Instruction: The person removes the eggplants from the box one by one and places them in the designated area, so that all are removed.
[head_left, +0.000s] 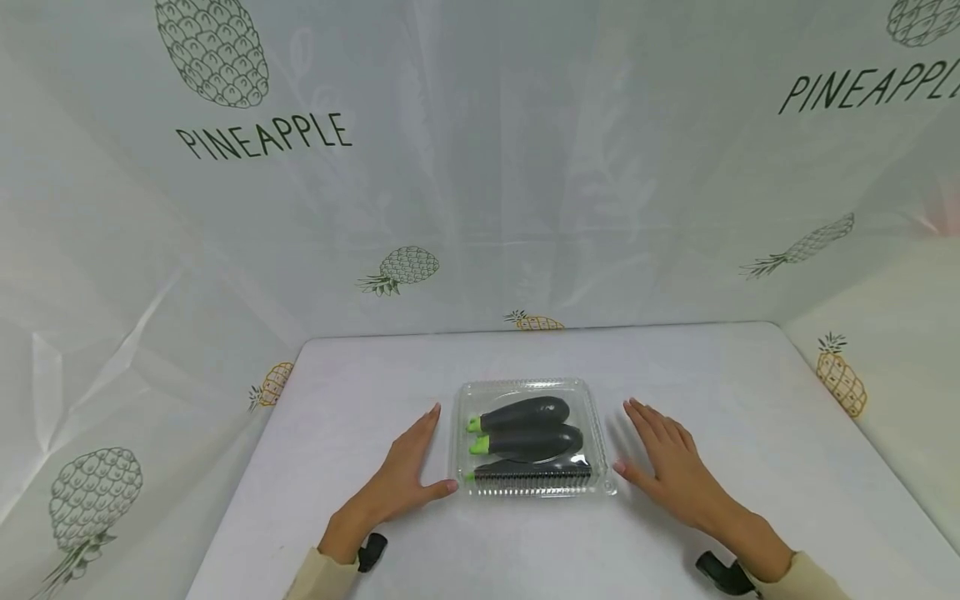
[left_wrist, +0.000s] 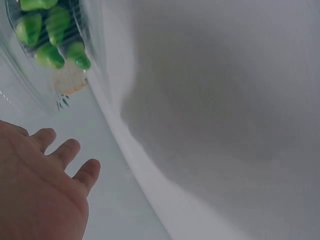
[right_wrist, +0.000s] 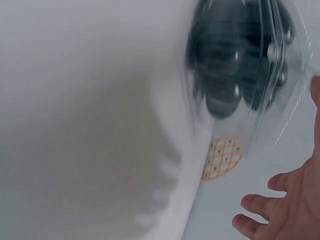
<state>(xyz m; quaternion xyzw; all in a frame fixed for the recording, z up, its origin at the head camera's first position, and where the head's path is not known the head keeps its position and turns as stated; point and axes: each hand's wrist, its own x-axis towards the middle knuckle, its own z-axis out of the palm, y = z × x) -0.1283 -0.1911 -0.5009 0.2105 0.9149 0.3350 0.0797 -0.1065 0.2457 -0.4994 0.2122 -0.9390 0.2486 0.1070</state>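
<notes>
A closed clear plastic box (head_left: 534, 488) lies on the table with several dark eggplants (head_left: 528, 442) inside, their green stem ends to the left. My left hand (head_left: 401, 479) is beside its left edge, fingers extended, the thumb close to the near left corner; whether it touches is unclear. On the other side, my right hand (head_left: 675, 471) is spread with the thumb near the box's right edge, holding nothing. Green stem ends (left_wrist: 58, 22) show through the plastic in the left wrist view. The right wrist view has the eggplants' dark round ends (right_wrist: 223, 95).
The white table (head_left: 375, 375) has rounded far corners. A pale sheet (head_left: 480, 183) printed with pineapples hangs behind it and along both sides. Dark bands with small devices (head_left: 372, 552) are at both wrists.
</notes>
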